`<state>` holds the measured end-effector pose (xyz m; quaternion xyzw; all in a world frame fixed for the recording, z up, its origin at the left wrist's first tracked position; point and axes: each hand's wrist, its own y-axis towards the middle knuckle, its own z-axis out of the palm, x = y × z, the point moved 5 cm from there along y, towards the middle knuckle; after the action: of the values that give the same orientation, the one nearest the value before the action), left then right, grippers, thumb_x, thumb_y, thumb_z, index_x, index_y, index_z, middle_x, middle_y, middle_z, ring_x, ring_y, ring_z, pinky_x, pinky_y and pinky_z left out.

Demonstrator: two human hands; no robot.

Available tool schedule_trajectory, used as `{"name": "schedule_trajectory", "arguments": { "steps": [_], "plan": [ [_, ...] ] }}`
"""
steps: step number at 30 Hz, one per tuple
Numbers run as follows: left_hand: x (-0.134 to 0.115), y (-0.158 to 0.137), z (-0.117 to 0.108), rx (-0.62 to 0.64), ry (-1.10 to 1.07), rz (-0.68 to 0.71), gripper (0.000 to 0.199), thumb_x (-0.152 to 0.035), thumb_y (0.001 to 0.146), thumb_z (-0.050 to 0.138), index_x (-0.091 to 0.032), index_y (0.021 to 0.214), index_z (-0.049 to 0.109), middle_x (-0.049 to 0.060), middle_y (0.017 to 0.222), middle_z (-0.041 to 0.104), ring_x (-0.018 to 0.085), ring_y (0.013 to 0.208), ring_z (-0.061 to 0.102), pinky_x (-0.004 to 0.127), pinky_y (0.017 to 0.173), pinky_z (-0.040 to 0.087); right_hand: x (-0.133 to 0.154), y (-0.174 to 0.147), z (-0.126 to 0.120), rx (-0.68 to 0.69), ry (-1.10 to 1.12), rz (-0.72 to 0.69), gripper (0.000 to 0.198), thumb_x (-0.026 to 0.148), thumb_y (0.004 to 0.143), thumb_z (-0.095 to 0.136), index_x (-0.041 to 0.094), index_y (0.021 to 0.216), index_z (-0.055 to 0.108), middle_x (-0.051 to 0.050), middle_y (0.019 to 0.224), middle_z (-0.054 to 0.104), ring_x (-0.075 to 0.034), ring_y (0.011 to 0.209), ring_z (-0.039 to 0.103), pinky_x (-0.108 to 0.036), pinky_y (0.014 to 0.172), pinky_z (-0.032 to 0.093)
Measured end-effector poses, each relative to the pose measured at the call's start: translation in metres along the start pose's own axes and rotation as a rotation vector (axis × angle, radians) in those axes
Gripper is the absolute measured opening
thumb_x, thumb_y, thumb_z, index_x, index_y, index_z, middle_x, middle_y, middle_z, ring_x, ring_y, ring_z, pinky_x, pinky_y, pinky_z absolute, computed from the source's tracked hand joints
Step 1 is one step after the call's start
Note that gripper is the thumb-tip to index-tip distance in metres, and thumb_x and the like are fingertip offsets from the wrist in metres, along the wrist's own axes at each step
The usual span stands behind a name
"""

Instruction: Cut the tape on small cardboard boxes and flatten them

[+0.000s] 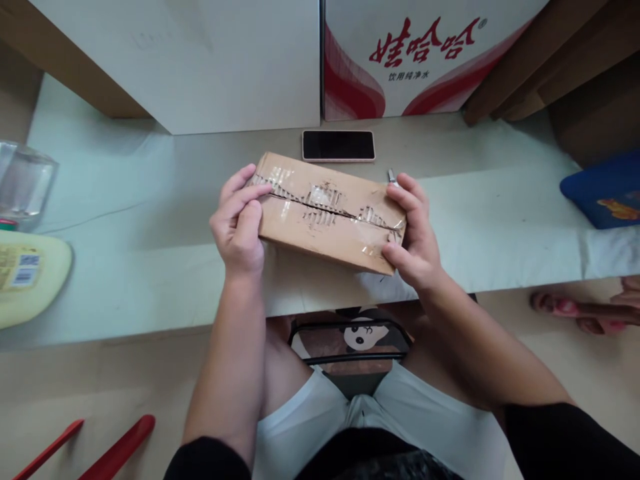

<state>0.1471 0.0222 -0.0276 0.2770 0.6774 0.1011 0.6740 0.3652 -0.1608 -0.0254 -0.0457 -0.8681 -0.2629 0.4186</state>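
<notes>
A small brown cardboard box is held between my two hands, tilted down to the right, above the front part of the covered table. Torn patches and bits of clear tape mark its top, and a seam runs along its length. My left hand grips the left end, its fingers on the top near the seam. At the right end my right hand is closed round the corner, thumb low and fingers above. A small metal object shows just behind the right fingers; its kind is partly hidden.
Behind the box lies a phone, dark screen up. A white carton and a red-and-white carton stand at the back. Bottles, one a yellow bottle, are at the left; a blue container is at the right.
</notes>
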Motion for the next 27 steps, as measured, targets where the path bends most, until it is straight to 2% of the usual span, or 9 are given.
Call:
{"name": "schedule_trajectory", "arguments": {
  "steps": [3,6,10,12,15,19,22,24,27],
  "plan": [
    [0.004,0.004,-0.005,-0.036,-0.036,-0.044,0.015,-0.032,0.085,0.065,-0.029,0.088,0.080,0.000,0.125,0.073,0.028,0.130,0.062,0.055,0.122,0.041,-0.007,0.000,0.001,-0.041,0.114,0.035,0.082,0.082,0.087,0.043,0.039,0.157,0.031,-0.003,0.168,0.028,-0.036,0.158,0.026,-0.063,0.126,0.031],
    [0.019,0.012,-0.022,-0.197,-0.199,-0.153,0.018,-0.028,0.080,0.059,-0.025,0.081,0.077,0.000,0.107,0.077,0.027,0.126,0.064,0.056,0.120,0.041,-0.025,-0.001,0.005,-0.101,0.295,0.161,0.081,0.079,0.090,0.044,0.039,0.158,0.027,-0.004,0.168,0.034,-0.032,0.154,0.038,-0.060,0.125,0.036],
    [0.045,0.016,-0.036,-0.317,-0.449,-0.491,0.019,-0.027,0.071,0.056,-0.025,0.081,0.071,-0.001,0.086,0.073,0.021,0.101,0.069,0.046,0.103,0.053,-0.035,-0.006,0.023,0.102,0.437,0.355,0.076,0.077,0.093,0.040,0.029,0.151,0.048,-0.009,0.158,0.051,-0.031,0.146,0.051,-0.056,0.123,0.041],
    [0.047,0.011,-0.030,-0.311,-0.502,-0.602,0.018,-0.029,0.071,0.059,-0.025,0.084,0.070,-0.001,0.088,0.072,0.020,0.100,0.068,0.038,0.093,0.056,-0.025,-0.008,0.031,0.239,0.469,0.281,0.077,0.077,0.094,0.038,0.028,0.152,0.049,-0.008,0.159,0.051,-0.031,0.147,0.050,-0.055,0.125,0.039],
    [0.041,-0.002,-0.011,-0.276,-0.472,-0.742,0.021,-0.034,0.068,0.073,-0.023,0.086,0.070,0.002,0.093,0.074,0.020,0.098,0.068,0.029,0.076,0.057,-0.008,-0.009,0.032,0.251,0.421,0.067,0.072,0.070,0.096,0.043,0.035,0.159,0.038,0.000,0.169,0.036,-0.029,0.158,0.032,-0.053,0.132,0.026],
    [0.030,-0.017,0.018,-0.060,-0.460,-0.879,0.039,-0.055,0.073,0.074,-0.022,0.095,0.071,0.006,0.095,0.075,0.023,0.093,0.071,0.029,0.064,0.058,0.001,-0.006,0.025,0.186,0.221,-0.058,0.076,0.066,0.096,0.048,0.040,0.164,0.026,0.005,0.176,0.010,-0.029,0.164,0.007,-0.057,0.134,0.012],
    [0.029,-0.023,0.030,0.188,-0.466,-0.930,0.073,-0.087,0.075,0.053,-0.019,0.094,0.073,0.011,0.086,0.076,0.027,0.087,0.074,0.033,0.059,0.060,0.002,-0.002,0.017,0.138,0.129,-0.069,0.075,0.065,0.096,0.050,0.039,0.163,0.028,0.005,0.176,0.007,-0.031,0.164,0.006,-0.057,0.134,0.012],
    [0.031,-0.028,0.034,0.389,-0.448,-0.934,0.090,-0.100,0.067,0.046,-0.018,0.094,0.073,0.012,0.078,0.076,0.027,0.076,0.075,0.033,0.052,0.058,0.002,-0.001,0.011,0.087,0.145,-0.074,0.069,0.059,0.097,0.051,0.039,0.160,0.034,0.003,0.175,0.018,-0.030,0.163,0.014,-0.055,0.134,0.017],
    [0.036,-0.037,0.038,0.666,-0.360,-0.858,0.085,-0.095,0.073,0.049,-0.017,0.095,0.075,0.010,0.071,0.076,0.022,0.052,0.069,0.029,0.037,0.047,-0.002,-0.002,0.002,-0.021,0.234,-0.027,0.056,0.055,0.099,0.049,0.038,0.152,0.048,-0.001,0.159,0.049,-0.028,0.151,0.044,-0.053,0.127,0.036]
  ]
}}
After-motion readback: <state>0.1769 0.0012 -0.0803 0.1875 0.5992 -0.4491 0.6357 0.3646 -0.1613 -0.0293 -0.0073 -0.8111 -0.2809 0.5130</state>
